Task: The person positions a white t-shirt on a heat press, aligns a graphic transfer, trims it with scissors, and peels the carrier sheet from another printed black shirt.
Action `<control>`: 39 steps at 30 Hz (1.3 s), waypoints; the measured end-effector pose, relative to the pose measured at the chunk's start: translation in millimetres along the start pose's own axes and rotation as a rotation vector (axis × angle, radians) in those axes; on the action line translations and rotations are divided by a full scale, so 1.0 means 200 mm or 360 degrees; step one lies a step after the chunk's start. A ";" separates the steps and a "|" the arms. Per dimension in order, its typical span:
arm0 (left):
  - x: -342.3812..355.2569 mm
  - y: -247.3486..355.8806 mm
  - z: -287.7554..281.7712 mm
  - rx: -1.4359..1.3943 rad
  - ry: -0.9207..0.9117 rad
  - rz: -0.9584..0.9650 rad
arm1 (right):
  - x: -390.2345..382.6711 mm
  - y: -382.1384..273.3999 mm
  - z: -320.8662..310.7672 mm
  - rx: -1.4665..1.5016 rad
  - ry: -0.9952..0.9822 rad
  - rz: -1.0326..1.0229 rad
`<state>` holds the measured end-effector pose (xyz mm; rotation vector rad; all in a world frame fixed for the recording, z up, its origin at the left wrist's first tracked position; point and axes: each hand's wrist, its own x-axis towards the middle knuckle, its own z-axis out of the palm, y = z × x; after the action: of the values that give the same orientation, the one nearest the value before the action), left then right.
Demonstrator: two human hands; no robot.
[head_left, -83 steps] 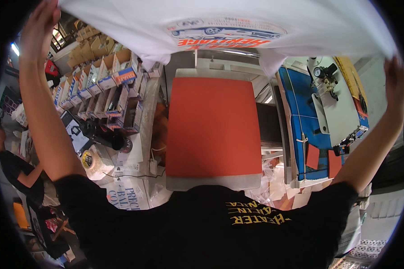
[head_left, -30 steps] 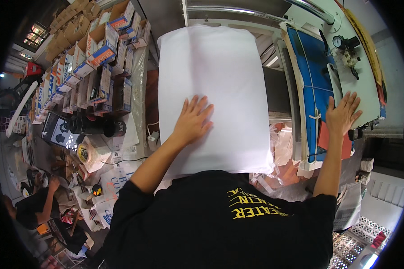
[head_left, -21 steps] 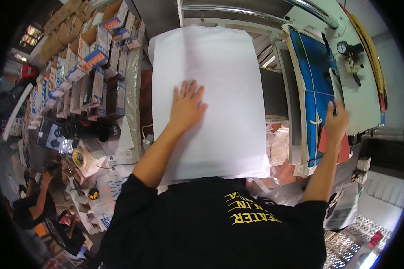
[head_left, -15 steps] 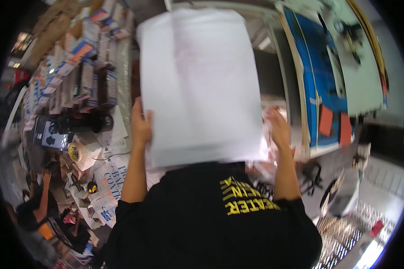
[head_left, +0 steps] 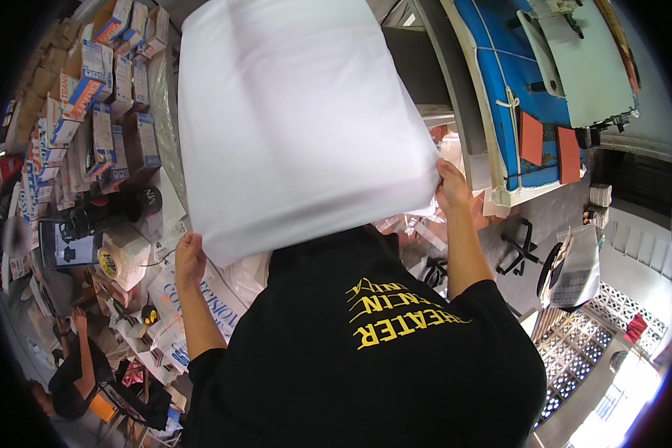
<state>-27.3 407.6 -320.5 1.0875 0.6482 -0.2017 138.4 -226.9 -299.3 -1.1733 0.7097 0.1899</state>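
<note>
A large white cloth (head_left: 299,127) fills the middle in front of me, spread smooth over a broad flat shape with rounded near corners. At its near left corner, my left hand (head_left: 190,257) is closed on the edge of the cloth. My right hand (head_left: 452,187) pinches the cloth at the near right corner, with the thumb on top. Faint creases run along the fabric, and a fold lies near its front edge. What supports the cloth underneath is hidden.
Stacked cartons (head_left: 89,75) line the left side, near a dark camera-like object (head_left: 112,213) and a tape roll (head_left: 108,263). Another person (head_left: 82,366) is at lower left. On the right stand a blue-topped table (head_left: 493,82) with orange pieces (head_left: 531,138) and a wheeled chair base (head_left: 521,250).
My right hand, earlier open beside the cloth, now grips its near right corner. The left hand has moved from the left side to the near left corner. The view has shifted and the cloth appears tilted.
</note>
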 end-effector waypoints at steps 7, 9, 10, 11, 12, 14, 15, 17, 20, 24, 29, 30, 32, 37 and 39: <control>-0.03 -0.08 0.03 -0.0009 0.0146 0.0194 | 0.06 0.02 -0.20 -0.0145 -0.0094 -0.0005; -0.09 0.09 0.30 -0.0183 0.0281 0.0160 | 0.02 -0.04 -0.14 -0.0330 -0.0154 -0.0117; -0.11 0.12 0.21 -0.0165 0.0232 0.0118 | 0.00 -0.05 -0.12 -0.0296 -0.0202 -0.0111; -0.10 0.06 0.12 -0.0163 0.0172 0.0049 | -0.01 -0.05 -0.07 -0.0289 -0.0213 -0.0052; -0.08 0.04 0.12 -0.0166 0.0070 -0.0030 | -0.01 -0.07 -0.08 -0.0282 -0.0189 -0.0019; -0.11 0.05 0.15 -0.0154 0.0206 -0.0005 | 0.00 -0.09 -0.08 -0.0309 -0.0128 -0.0086; -0.12 0.08 0.18 -0.0136 0.0261 -0.0002 | 0.01 -0.08 -0.12 -0.0311 -0.0080 -0.0120; -0.04 0.04 0.15 -0.0035 0.0214 -0.0035 | 0.07 0.03 -0.20 -0.0331 -0.0122 -0.0154; 0.03 -0.11 -0.03 -0.0168 -0.0009 0.0181 | 0.00 0.01 -0.08 -0.0192 -0.0096 -0.0018; -0.15 0.13 0.51 -0.0486 0.0358 0.0226 | 0.00 0.04 -0.12 0.0010 -0.0166 -0.0089; 0.14 -0.24 0.12 0.0987 0.0311 -0.0028 | 0.00 0.09 0.01 -0.1419 -0.0240 0.0115; 0.17 -0.33 0.04 0.0776 0.0126 -0.0198 | 0.03 0.10 0.05 -0.1526 -0.0421 0.0020; 0.26 -0.29 0.02 0.0190 -0.0166 -0.0373 | 0.16 0.15 0.09 -0.1084 -0.0525 0.0255; 0.60 0.30 0.59 -0.0877 -0.0692 -0.0386 | 0.36 -0.31 0.70 -0.0055 -0.0713 0.0414; 0.93 0.40 0.58 -0.0876 -0.0570 -0.0132 | 0.60 -0.41 0.92 -0.0061 -0.0779 0.0306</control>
<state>202.8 372.6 -333.6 0.4774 0.3892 -0.2628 345.6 -122.3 -270.2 -1.0377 0.3843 0.6314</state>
